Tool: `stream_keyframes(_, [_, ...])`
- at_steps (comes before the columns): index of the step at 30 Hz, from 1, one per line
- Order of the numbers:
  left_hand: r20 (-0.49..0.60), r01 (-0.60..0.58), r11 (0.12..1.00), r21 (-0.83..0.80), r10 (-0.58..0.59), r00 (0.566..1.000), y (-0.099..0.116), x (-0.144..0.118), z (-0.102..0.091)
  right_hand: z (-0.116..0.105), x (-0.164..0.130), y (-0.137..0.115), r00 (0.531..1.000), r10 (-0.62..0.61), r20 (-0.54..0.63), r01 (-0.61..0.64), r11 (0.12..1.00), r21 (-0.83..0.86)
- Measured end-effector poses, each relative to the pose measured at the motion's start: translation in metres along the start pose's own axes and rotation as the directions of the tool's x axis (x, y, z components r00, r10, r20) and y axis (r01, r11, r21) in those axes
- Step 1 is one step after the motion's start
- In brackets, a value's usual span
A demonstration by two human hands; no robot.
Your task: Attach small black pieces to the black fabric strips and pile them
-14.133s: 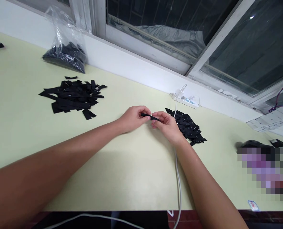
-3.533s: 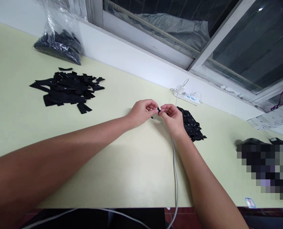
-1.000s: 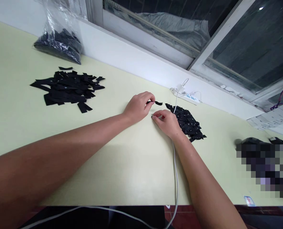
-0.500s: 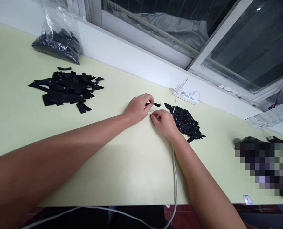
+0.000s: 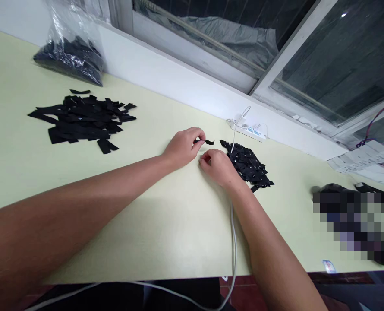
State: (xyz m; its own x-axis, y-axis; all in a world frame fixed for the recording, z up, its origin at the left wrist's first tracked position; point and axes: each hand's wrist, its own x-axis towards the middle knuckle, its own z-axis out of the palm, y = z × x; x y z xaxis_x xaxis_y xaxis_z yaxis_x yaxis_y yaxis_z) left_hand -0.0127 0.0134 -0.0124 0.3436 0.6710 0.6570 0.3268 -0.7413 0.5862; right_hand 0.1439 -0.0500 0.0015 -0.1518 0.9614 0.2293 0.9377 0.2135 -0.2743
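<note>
My left hand (image 5: 183, 147) pinches a short black strip (image 5: 209, 142) between thumb and fingers, holding it just above the pale yellow table (image 5: 166, 224). My right hand (image 5: 218, 167) rests on the table beside it, fingertips pressed together at a tiny spot; what they pinch is hidden. Directly right of my hands lies a small pile of black pieces (image 5: 248, 164). A larger heap of black strips (image 5: 80, 122) lies far to the left.
A clear plastic bag of black pieces (image 5: 70, 58) leans against the wall at back left. A white power strip (image 5: 248, 131) sits by the wall, its grey cable (image 5: 233, 242) running under my right arm. Papers (image 5: 360, 157) and dark objects (image 5: 334, 190) lie right.
Three seconds ago both hands met on a small piece. Since then the right hand dropped to the table while the left kept the strip raised; little moved in the last half second.
</note>
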Motion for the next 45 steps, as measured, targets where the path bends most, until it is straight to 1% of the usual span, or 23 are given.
stream_keyframes(4, [0.004, -0.002, 1.0, 0.002, 0.002, 1.0, -0.001, 0.0, 0.0, -0.004, -0.004, -0.007, 0.999, 0.026, 0.037, -0.024, 0.999, -0.045])
stream_keyframes(6, [0.005, -0.002, 1.0, 0.005, 0.002, 1.0, -0.002, 0.0, 0.0, -0.006, -0.006, -0.007, 0.999, 0.014, 0.033, -0.014, 1.0, -0.016])
stream_keyframes(7, [0.006, -0.002, 1.0, 0.004, 0.002, 1.0, -0.003, 0.0, 0.0, -0.009, -0.007, -0.006, 1.0, -0.007, 0.01, 0.007, 1.0, 0.016])
stream_keyframes(8, [0.007, -0.003, 1.0, 0.001, 0.003, 1.0, -0.003, 0.0, 0.0, -0.012, -0.008, -0.005, 0.999, -0.03, -0.041, 0.032, 0.998, 0.054])
stream_keyframes(9, [0.012, -0.004, 1.0, -0.004, 0.004, 1.0, -0.003, 0.0, 0.0, -0.015, -0.009, -0.003, 0.991, -0.044, -0.124, 0.055, 0.995, 0.089])
stream_keyframes(10, [0.023, -0.009, 1.0, -0.012, 0.01, 1.0, -0.002, 0.0, 0.0, -0.019, -0.01, -0.002, 0.972, -0.042, -0.232, 0.07, 0.991, 0.116])
stream_keyframes(11, [0.042, -0.022, 0.999, -0.026, 0.023, 0.999, -0.001, -0.001, 0.0, -0.022, -0.011, 0.0, 0.936, -0.022, -0.35, 0.074, 0.988, 0.135])
stream_keyframes(12, [0.07, -0.043, 0.998, -0.042, 0.046, 0.997, 0.001, -0.002, 0.0, -0.024, -0.011, 0.002, 0.889, 0.005, -0.458, 0.07, 0.987, 0.146])
stream_keyframes(13, [0.104, -0.072, 0.996, -0.06, 0.078, 0.991, 0.003, -0.003, 0.001, -0.026, -0.01, 0.004, 0.843, 0.028, -0.538, 0.065, 0.986, 0.154])
stream_keyframes(14, [0.141, -0.106, 0.991, -0.081, 0.117, 0.983, 0.005, -0.004, 0.002, -0.026, -0.01, 0.006, 0.814, 0.04, -0.579, 0.066, 0.985, 0.161])
stream_keyframes(15, [0.174, -0.134, 0.986, -0.104, 0.151, 0.973, 0.008, -0.005, 0.003, -0.025, -0.009, 0.007, 0.812, 0.042, -0.583, 0.074, 0.982, 0.173])
stream_keyframes(17, [0.208, -0.15, 0.979, -0.142, 0.177, 0.962, 0.013, -0.008, 0.005, -0.02, -0.007, 0.01, 0.851, 0.054, -0.523, 0.083, 0.969, 0.234])
stream_keyframes(19, [0.199, -0.098, 0.98, -0.175, 0.132, 0.971, 0.016, -0.01, 0.006, -0.014, -0.005, 0.013, 0.89, 0.098, -0.446, 0.064, 0.941, 0.333])
stream_keyframes(21, [0.179, -0.019, 0.979, -0.201, 0.056, 0.982, 0.018, -0.01, 0.007, -0.009, -0.003, 0.015, 0.907, 0.143, -0.396, 0.043, 0.905, 0.424])
stream_keyframes(24, [0.176, 0.064, 0.973, -0.222, -0.025, 0.984, 0.018, -0.009, 0.006, -0.006, -0.002, 0.018, 0.92, 0.151, -0.362, 0.052, 0.868, 0.493])
stream_keyframes(30, [0.166, 0.17, 0.965, -0.201, -0.138, 0.977, 0.018, -0.007, 0.005, -0.005, 0.0, 0.023, 0.941, 0.161, -0.298, 0.034, 0.83, 0.556])
stream_keyframes(40, [0.15, 0.203, 0.949, -0.243, -0.17, 0.974, 0.015, -0.005, 0.006, -0.009, -0.002, 0.021, 0.956, 0.124, -0.265, 0.042, 0.84, 0.542])
stream_keyframes(45, [0.138, 0.178, 0.951, -0.253, -0.147, 0.98, 0.015, -0.005, 0.006, -0.008, -0.002, 0.022, 0.962, 0.129, -0.24, 0.035, 0.816, 0.577])
